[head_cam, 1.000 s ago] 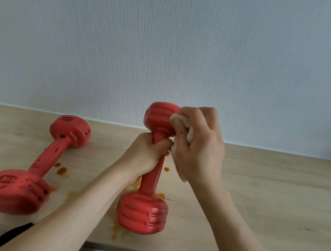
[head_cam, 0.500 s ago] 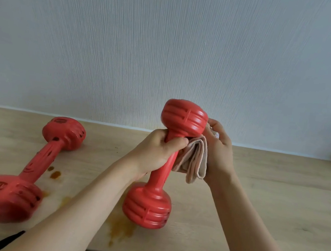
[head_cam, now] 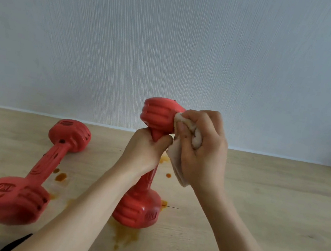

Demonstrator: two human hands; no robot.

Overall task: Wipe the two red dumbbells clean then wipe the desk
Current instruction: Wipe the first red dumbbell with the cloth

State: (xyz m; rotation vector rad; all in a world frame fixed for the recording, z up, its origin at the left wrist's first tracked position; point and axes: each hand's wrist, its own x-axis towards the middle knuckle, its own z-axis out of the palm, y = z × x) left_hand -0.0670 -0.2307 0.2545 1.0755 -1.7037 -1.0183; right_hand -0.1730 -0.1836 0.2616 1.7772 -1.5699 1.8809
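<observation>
The upright dumbbell [head_cam: 148,165] stands on one end on the desk [head_cam: 276,203], close to the front edge. The left hand [head_cam: 144,152] wraps its fingers and thumb tight round the thin handle, just under the top head. The right hand [head_cam: 201,149] is next to the top head, and its fingers are curled round a folded cloth [head_cam: 178,165]. It presses the cloth on the side of the top head. A bit of the cloth hangs down under the hand.

The other dumbbell [head_cam: 34,171] lies flat on the desk, to the left of the upright dumbbell and not touching it. It has dark spots on it. Brown spills [head_cam: 124,236] sit on the desk in front of the upright dumbbell, and small drops [head_cam: 61,177] lie between the two dumbbells.

The dumbbell is probably heavy and hard. It will not bend or break. It stands on a small end, so it could tip over. The thin handle is the best place to hold it, because fingers can go all the way round. The ribbed heads are fat and could be slippery where they are wet. The cloth is soft and bends easily, so it can get into the grooves.
</observation>
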